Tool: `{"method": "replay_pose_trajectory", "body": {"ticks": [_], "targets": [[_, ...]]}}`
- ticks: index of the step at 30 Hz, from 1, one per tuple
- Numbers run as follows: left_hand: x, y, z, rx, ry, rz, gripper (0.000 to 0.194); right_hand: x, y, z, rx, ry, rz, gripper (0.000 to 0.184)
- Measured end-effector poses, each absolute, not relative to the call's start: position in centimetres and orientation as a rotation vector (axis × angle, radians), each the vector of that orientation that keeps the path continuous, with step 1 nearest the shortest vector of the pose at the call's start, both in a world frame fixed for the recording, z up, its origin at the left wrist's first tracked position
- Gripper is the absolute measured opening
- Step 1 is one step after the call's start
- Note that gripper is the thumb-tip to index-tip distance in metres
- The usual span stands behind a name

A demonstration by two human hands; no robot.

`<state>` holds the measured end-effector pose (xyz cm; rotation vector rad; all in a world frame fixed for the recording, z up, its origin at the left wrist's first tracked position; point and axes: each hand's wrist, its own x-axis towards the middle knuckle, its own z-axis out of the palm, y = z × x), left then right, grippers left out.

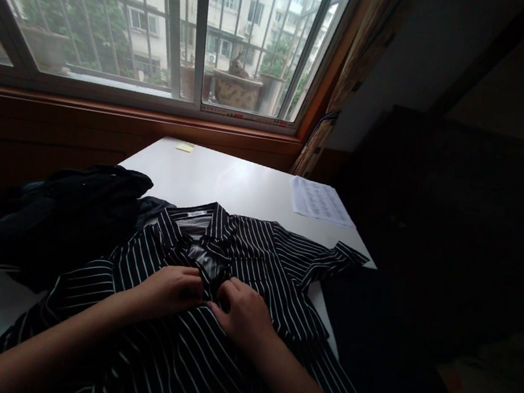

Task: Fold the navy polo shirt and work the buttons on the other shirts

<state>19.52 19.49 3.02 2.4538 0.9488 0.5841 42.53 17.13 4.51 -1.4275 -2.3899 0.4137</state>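
A black shirt with white stripes [254,248] lies spread over the white table, its collar toward the window. Below the collar the front gapes, showing the shiny inner side of the cloth. My left hand [176,290] is closed on the front edge of the shirt, fingers curled in a pinch. Close beside it, my right hand [244,312] pinches the opposite front edge. The fingertips of both hands nearly meet; any button between them is hidden.
Dark folded clothes [67,213] are heaped on the table's left side. Printed sheets [321,201] lie at the far right corner, and a yellow sticky note [185,147] near the back edge of the white table [230,175]. A barred window [198,29] stands behind.
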Motion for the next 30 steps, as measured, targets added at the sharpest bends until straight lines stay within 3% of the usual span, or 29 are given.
{"method": "replay_pose_trajectory", "body": {"ticks": [5,12,16,20,25,30], "targets": [[19.2,19.3,2.5,2.534,0.802,0.629,0.013,42.2,16.9,4.4,-1.453,-2.378,0.419,0.023],[18.7,19.3,2.6,2.604,0.771,0.517,0.013,42.2,16.8,4.1,-1.456,-2.423,0.306,0.005],[18.8,19.1,2.3,2.657,0.852,0.509,0.015,42.4,17.0,3.4,-1.398,-2.428,0.281,0.005],[19.1,19.0,1.4,2.672,1.008,0.571,0.011,42.9,17.3,2.7,-1.258,-2.335,0.461,0.005],[19.7,18.8,1.1,2.742,1.016,0.605,0.029,43.5,17.3,2.8,-1.051,-2.193,0.704,0.006],[20.0,18.7,1.3,2.798,0.929,0.706,0.02,43.8,17.5,3.0,-0.956,-2.123,0.839,0.007]]}}
